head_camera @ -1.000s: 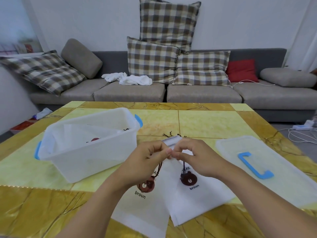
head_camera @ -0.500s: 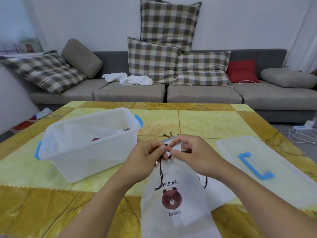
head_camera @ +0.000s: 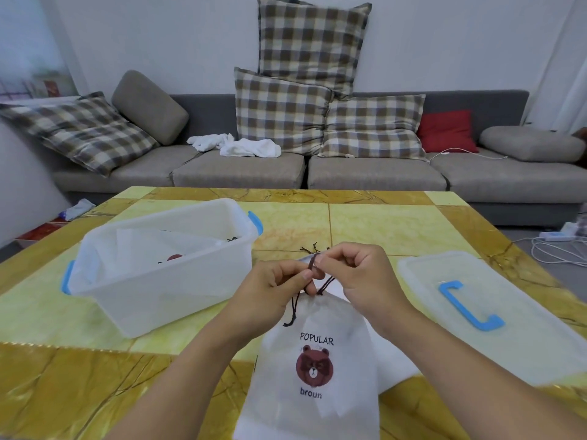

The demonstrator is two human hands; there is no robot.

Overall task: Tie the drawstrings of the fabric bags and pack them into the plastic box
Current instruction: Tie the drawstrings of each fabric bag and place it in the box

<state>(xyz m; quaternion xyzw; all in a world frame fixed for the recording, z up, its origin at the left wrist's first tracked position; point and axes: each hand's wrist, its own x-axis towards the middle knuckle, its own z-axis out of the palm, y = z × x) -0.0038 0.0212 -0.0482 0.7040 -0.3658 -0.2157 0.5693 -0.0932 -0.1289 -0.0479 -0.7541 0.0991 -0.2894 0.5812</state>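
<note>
Drawstring (head_camera: 313, 265) pinched between left hand (head_camera: 273, 290) and right hand (head_camera: 359, 274) grips.

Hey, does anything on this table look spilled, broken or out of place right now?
Nothing stands out. The plastic box sits upright with a bag inside, its lid lies flat beside it, and both hands, left hand and right hand, pinch the drawstring of the bear-print bag.

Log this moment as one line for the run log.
step: tying drawstring | left hand: pinches cord | right hand: pinches cord | bear bag: held, not in plastic box
</note>
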